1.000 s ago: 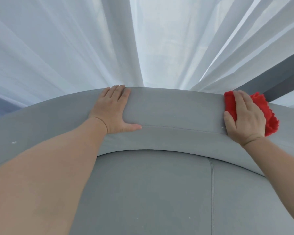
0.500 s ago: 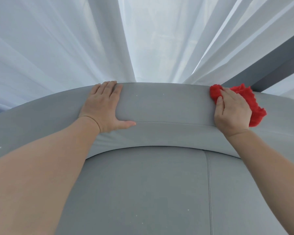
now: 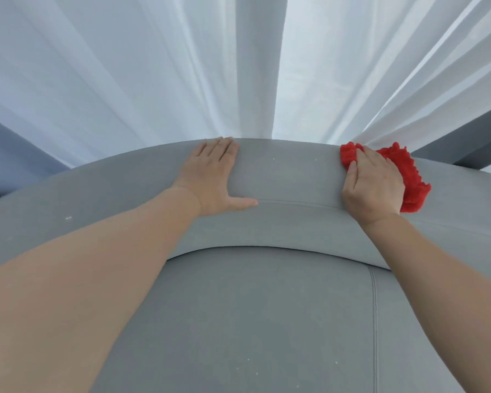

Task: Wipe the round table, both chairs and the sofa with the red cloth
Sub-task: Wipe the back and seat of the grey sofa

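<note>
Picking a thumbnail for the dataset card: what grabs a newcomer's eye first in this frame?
The red cloth stands out at once, pressed under the right hand on top of the grey upholstered backrest, right of centre. The left hand lies flat on the same backrest near the middle, fingers straight. Behind them, white curtains fill the upper half of the view.

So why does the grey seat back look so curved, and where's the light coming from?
Head view: the wide-angle lens bows the grey seat back and swells the near left forearm; daylight glows softly through the white curtain, brightest right of centre, leaving only faint shadows.
</note>
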Tool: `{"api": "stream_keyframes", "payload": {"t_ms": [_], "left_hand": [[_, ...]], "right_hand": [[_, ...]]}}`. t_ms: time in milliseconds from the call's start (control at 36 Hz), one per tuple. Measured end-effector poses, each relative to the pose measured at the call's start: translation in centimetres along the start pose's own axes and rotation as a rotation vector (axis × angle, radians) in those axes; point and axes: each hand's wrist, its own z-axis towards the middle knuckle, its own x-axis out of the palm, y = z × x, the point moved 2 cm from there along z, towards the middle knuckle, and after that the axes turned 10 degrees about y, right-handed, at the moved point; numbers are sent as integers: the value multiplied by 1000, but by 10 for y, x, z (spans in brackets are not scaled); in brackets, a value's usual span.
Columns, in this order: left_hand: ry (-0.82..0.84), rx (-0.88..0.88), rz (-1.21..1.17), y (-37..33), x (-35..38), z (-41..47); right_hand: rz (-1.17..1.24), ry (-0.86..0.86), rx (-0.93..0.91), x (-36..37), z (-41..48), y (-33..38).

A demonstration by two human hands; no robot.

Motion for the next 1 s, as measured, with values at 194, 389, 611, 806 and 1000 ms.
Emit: {"api": "stream_keyframes", "payload": {"t_ms": [194,389,611,806,1000], "left_hand": [[-92,-88,-10,69,-2,-67],[-20,-278,28,107,3,-103],[-163,-340,-34,149,11,-161],[-28,-491,44,191,29,-203],[32,-557,10,211,50,-204]], "right_hand": [[1,16,44,-3,-1,3],[3,-3,0,3,1,36],[0,-20,-26,10,6,61],[-1,-15,-44,14,7,77],[1,-41,-53,21,9,99]]}}
